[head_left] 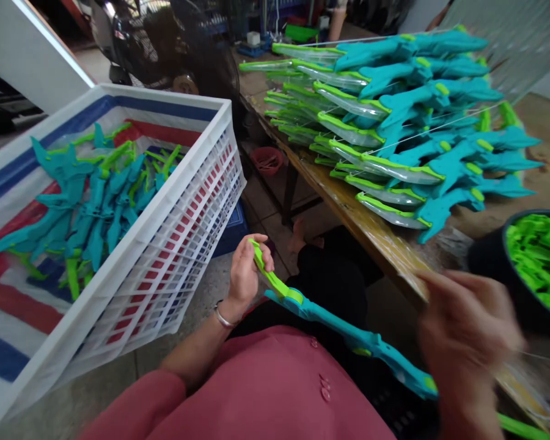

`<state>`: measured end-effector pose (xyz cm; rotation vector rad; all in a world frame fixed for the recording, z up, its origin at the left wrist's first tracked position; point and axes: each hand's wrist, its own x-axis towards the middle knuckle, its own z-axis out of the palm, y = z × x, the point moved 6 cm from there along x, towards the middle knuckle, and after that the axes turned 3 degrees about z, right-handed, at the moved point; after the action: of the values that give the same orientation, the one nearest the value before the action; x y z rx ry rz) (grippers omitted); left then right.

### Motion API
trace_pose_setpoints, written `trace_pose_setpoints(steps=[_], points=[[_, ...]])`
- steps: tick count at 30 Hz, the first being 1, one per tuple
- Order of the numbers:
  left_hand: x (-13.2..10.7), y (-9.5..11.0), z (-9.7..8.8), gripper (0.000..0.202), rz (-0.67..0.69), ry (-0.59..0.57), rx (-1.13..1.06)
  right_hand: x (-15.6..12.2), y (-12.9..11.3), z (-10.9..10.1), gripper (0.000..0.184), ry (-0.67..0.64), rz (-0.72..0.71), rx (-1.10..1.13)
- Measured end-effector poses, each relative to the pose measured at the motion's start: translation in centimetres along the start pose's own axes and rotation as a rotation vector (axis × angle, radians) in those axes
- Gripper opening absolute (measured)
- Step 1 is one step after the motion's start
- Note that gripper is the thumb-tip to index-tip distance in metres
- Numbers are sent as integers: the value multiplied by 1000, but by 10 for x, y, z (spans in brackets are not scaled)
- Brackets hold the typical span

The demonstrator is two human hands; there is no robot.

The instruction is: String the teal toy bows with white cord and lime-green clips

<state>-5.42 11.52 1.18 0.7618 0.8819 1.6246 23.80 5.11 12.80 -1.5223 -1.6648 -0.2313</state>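
Observation:
My left hand (246,269) is closed on the bright green tip of a teal and green toy bow (343,330) that lies across my lap. The bow runs from that hand down to the right. My right hand (462,342) is blurred by motion near the bow's other end, in front of the table edge; its fingers do not show clearly. A thin string runs off to the right of it.
A white slatted crate (197,201) lined with striped cloth holds several teal bow parts on my left. A wooden table (371,226) carries a stack of finished bows (403,128). A dark tub of green pieces (538,263) sits at right. A fan (165,43) stands behind.

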Motion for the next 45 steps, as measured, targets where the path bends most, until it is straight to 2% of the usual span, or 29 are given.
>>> trace_pose_setpoints(steps=[2, 5, 7, 9, 12, 22, 27, 32, 42, 45], points=[[-10, 13, 20, 33, 72, -88, -41, 10, -50, 31, 30, -168, -136, 167], [-18, 35, 32, 29, 193, -128, -110, 22, -113, 59, 26, -262, -155, 497], [-23, 47, 33, 32, 224, -151, -140, 22, -138, 67, 24, -299, -150, 612], [-27, 54, 34, 38, 202, -212, -160, 15, -150, 70, 24, -327, -187, 667], [-35, 59, 36, 46, 181, -289, -178, 3, -157, 70, 23, -369, -249, 730], [-40, 60, 36, 50, 124, -307, -176, -6, -165, 75, 24, -428, -201, 757], [-40, 61, 34, 48, 160, -320, -151, -7, -166, 74, 24, -450, -238, 752], [-40, 62, 37, 52, 161, -376, -131, -7, -165, 74, 23, -498, -216, 795], [-51, 59, 31, 50, 132, -300, -126, -12, -164, 83, 14, -624, -150, 854], [-53, 58, 29, 49, 136, -292, -119, -11, -166, 83, 16, -636, -179, 870]])
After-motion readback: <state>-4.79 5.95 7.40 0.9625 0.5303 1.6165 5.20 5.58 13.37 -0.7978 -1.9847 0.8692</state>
